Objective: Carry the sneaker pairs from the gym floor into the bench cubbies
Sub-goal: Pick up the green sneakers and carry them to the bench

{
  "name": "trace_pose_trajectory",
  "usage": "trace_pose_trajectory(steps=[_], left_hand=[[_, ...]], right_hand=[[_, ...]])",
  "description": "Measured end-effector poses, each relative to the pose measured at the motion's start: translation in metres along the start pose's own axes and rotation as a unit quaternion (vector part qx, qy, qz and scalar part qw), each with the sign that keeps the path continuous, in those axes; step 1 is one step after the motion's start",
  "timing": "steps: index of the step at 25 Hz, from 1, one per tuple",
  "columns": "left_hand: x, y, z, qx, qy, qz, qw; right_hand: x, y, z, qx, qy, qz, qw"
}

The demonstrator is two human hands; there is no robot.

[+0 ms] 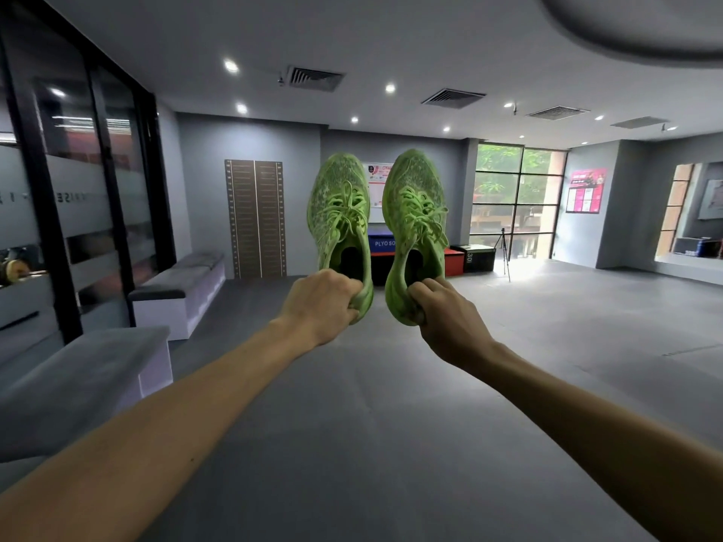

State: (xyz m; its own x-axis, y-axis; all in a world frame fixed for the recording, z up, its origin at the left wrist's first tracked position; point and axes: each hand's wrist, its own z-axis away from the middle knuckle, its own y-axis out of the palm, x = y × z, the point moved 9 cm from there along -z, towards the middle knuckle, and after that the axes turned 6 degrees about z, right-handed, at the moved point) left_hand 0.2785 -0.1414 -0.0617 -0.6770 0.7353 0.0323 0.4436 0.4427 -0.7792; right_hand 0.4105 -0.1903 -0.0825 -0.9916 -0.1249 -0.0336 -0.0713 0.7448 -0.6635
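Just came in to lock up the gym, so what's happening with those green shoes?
A person is carrying a pair of green sneakers, arms stretched out. The left hand has a grip on the heel of the left sneaker, and the right hand holds the right sneaker likewise, toes up. The benches stand along the left wall, not yet reached.

Two bare forearms, no sleeves, hands [319,303] ungloved
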Motion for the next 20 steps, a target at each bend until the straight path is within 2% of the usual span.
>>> trace_pose_trajectory(steps=[11, 20], left_hand=[[0.194, 0.196, -0.241, 0.004, -0.004, -0.023, 1.000], [0.350, 0.364, -0.440, 0.029, -0.047, -0.043, 0.998]], right_hand=[[-0.144, 0.245, -0.227, 0.000, -0.005, -0.022, 1.000], [-0.278, 0.454, -0.418, -0.016, -0.037, -0.058, 0.998]])
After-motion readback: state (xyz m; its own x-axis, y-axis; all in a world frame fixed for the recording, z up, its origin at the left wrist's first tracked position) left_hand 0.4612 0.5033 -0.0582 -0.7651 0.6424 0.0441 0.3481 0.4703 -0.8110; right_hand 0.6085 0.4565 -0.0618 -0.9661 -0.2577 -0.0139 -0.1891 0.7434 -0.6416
